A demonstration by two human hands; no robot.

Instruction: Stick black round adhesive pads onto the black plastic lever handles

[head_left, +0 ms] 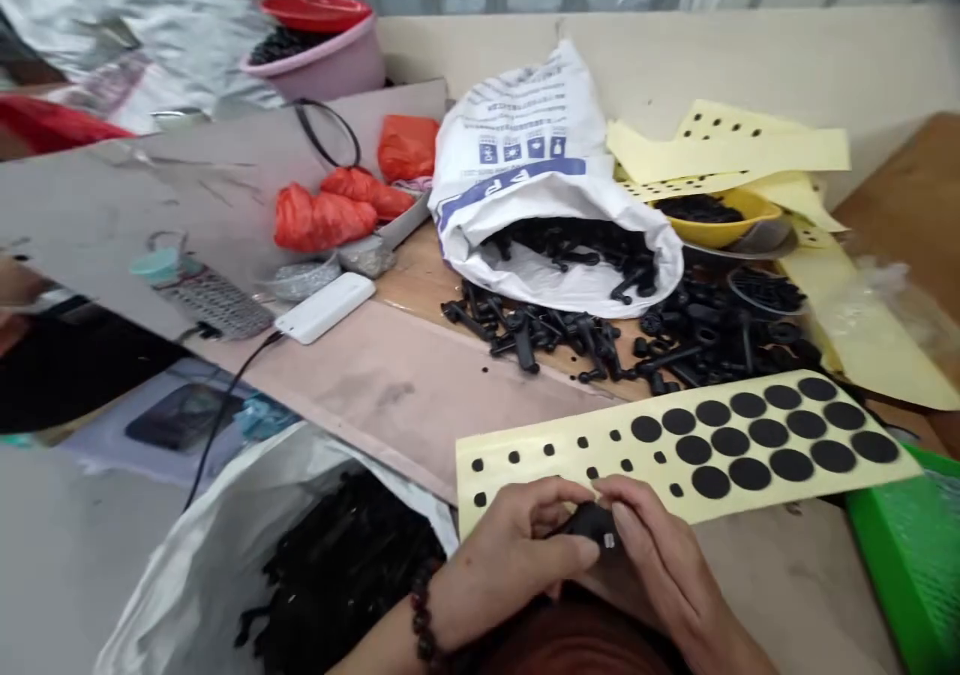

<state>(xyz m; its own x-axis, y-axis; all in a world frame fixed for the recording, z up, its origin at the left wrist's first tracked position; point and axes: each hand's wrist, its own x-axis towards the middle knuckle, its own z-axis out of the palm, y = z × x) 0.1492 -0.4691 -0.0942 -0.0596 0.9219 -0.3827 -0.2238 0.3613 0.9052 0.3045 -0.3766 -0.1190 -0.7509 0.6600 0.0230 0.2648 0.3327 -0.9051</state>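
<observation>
Well, I'm pinching a black plastic part [589, 523] between my left hand [510, 555] and right hand [660, 545], fingers curled closed around it, at the edge of a yellow sheet [517, 470]; the blue print on the white sack [517, 125] is unreadable.

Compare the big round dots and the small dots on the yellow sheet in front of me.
The big dots are round, while the small dots look squarish. The big dots are much larger than the small dots. The big dots fill the right end of the yellow sheet, while the small dots sit at its left end, closer to the left hand and right hand. Both sets are black and lie in rows on that sheet.
</observation>
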